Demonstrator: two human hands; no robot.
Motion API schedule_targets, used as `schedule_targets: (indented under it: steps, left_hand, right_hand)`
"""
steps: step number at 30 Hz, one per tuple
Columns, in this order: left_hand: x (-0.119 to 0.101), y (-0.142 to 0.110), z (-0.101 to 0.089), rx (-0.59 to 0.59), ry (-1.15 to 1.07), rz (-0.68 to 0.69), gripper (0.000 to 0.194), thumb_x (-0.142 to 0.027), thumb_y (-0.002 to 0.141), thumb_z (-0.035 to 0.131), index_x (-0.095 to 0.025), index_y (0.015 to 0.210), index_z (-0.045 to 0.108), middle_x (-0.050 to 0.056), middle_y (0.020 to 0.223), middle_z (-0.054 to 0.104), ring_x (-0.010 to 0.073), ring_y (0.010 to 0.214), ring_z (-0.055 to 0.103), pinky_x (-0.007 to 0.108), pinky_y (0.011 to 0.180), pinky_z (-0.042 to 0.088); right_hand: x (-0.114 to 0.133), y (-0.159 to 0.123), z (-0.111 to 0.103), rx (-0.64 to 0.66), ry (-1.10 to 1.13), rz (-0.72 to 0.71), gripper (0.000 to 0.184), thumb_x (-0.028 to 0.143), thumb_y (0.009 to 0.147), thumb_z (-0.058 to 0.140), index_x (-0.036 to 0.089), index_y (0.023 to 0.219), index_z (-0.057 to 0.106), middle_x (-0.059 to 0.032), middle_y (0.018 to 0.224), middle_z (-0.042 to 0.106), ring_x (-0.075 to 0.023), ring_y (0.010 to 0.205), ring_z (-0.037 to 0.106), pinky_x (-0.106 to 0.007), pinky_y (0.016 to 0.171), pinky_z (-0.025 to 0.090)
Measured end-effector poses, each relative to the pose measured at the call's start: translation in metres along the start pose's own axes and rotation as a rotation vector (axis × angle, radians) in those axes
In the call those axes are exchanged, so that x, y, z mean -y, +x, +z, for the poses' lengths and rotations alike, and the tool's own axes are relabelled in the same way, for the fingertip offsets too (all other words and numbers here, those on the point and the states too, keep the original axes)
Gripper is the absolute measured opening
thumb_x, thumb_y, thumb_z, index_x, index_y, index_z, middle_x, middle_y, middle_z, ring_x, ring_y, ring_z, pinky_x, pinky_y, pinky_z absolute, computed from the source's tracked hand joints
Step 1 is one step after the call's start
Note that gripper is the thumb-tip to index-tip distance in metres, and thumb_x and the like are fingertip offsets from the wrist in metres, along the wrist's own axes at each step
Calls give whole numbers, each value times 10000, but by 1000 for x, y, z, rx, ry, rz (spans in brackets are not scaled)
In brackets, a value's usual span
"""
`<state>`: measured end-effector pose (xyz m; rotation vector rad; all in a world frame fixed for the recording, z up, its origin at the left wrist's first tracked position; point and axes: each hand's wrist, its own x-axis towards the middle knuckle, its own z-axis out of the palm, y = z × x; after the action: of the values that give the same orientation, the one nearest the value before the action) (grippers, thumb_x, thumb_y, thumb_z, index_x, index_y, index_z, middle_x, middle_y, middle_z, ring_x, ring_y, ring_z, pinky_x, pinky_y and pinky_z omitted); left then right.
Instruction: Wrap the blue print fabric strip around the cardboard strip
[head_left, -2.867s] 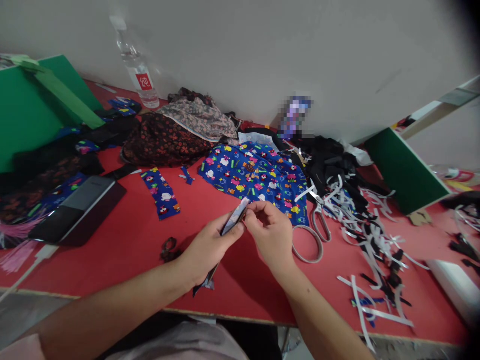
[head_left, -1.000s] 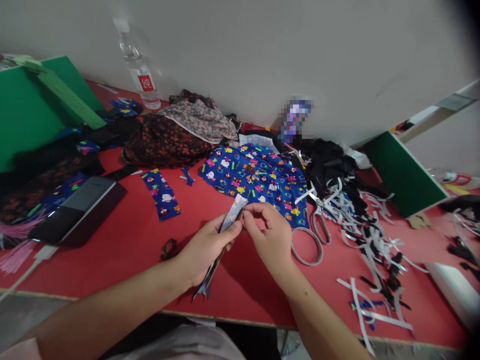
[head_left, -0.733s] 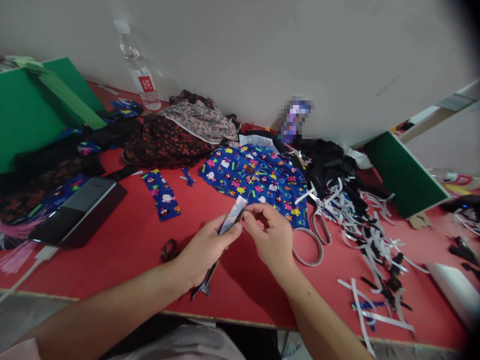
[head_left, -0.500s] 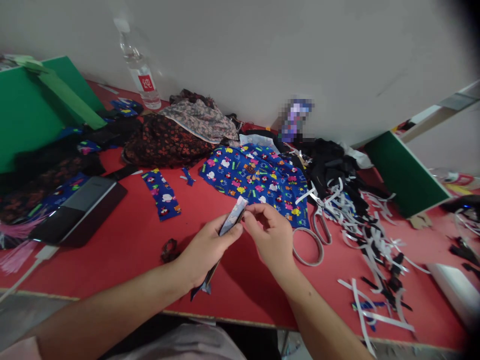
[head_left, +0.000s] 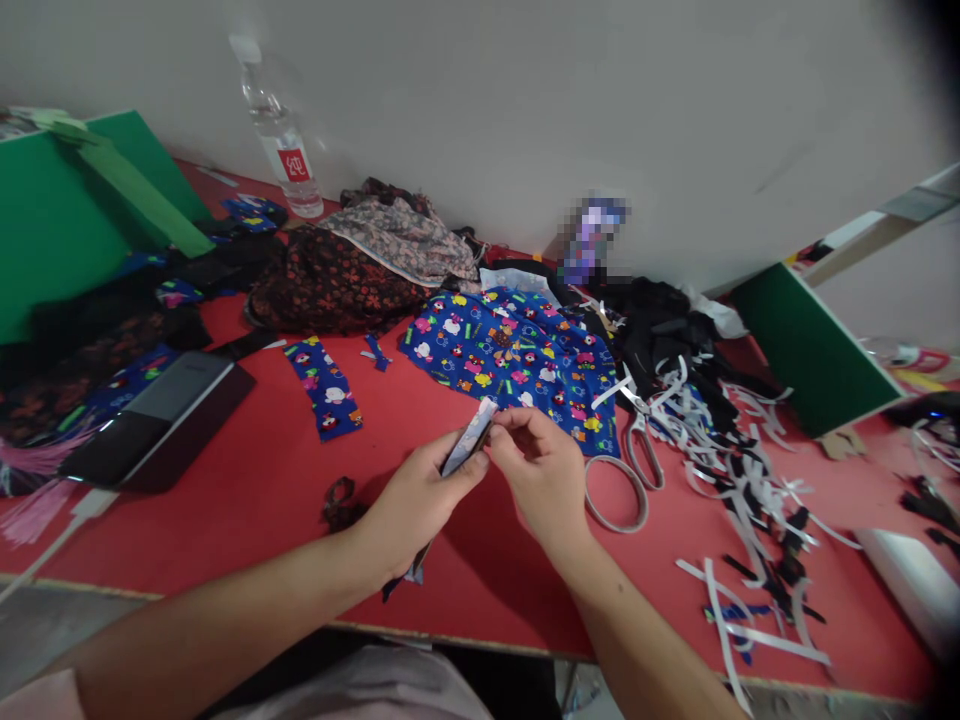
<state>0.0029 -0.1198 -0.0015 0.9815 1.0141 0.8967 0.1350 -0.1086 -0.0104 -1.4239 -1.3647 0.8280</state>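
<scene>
My left hand [head_left: 420, 495] is closed round a folded strip of cloth [head_left: 466, 445], thumb on top. The strip's pale, lightly patterned side faces up, and its lower end sticks out below the palm. At the strip's upper end, my right hand [head_left: 544, 475] pinches the edge between thumb and fingers; the fingertips partly hide what they grip. Just beyond the hands lies a blue cartoon-print cloth [head_left: 510, 350]. A smaller blue printed piece [head_left: 327, 390] lies to the left. A dark scrunched hair tie [head_left: 341, 503] rests beside my left wrist.
Right of my hands are a pale ring [head_left: 616, 527] and scissors [head_left: 658, 470], then scattered white and black offcuts [head_left: 750, 500]. A black device [head_left: 161, 420] with a white cable lies left. Floral cloth [head_left: 330, 285] and a water bottle [head_left: 289, 165] are behind. Green panels [head_left: 817, 350] flank the red table.
Both hands keep their hold on the strip. The strip has shifted very slightly, and its lower end shows a little less beneath my left hand.
</scene>
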Motion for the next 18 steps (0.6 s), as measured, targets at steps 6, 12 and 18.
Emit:
schedule_targets:
  steps: [6,12,18]
  left_hand:
    - [1,1,-1,16,-22,-12,340,-380,819,576,-195,1096,642,23,978,677,220,1015,558,316,934,373]
    - [2,1,-3,-10,24,-75,217,-400,800,599,-186,773,628,-43,610,494,130,659,435,237,643,345]
    - [5,2,-4,16,-9,-107,254,-435,807,576,-182,830,593,-51,637,413,111,609,346,237,578,285]
  right_hand:
    - [-1,1,-1,4,-25,-9,69,207,766,567,195,782,634,8,722,659,-129,640,616,-228,597,488]
    - [-2,2,-2,8,-30,-14,78,197,762,564,200,775,641,8,713,656,-129,632,609,-227,584,484]
    - [-1,2,-2,20,-32,-25,82,201,768,560,201,761,642,13,696,650,-117,581,589,-225,565,475]
